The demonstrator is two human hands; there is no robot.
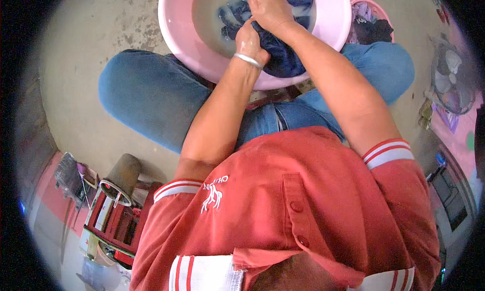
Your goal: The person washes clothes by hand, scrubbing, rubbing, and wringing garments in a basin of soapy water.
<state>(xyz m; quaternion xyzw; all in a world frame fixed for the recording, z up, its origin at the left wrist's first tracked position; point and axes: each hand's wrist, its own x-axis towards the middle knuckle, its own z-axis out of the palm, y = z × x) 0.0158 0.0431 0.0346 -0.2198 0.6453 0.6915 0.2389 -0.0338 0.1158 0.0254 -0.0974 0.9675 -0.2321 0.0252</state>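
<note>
A pink plastic basin (172,29) with cloudy water stands between the person's bent knees. Dark blue wet cloth (284,52) lies partly in the water and runs up over the near inner wall. My left hand (250,43), with a silver-coloured bangle at its wrist, is closed around a part of this cloth at the basin's middle. Just above and to the right, my right hand (271,11) is curled in a fist on the same cloth, close to the left one. The fabric inside both fists is mostly hidden.
A smaller pink tub (388,20) with dark and lilac cloth stands right of the basin. A standing fan (452,79) is at the far right. At lower left are a dark cylindrical container (127,175) and a red wooden frame (113,223). The concrete floor (87,128) has stains.
</note>
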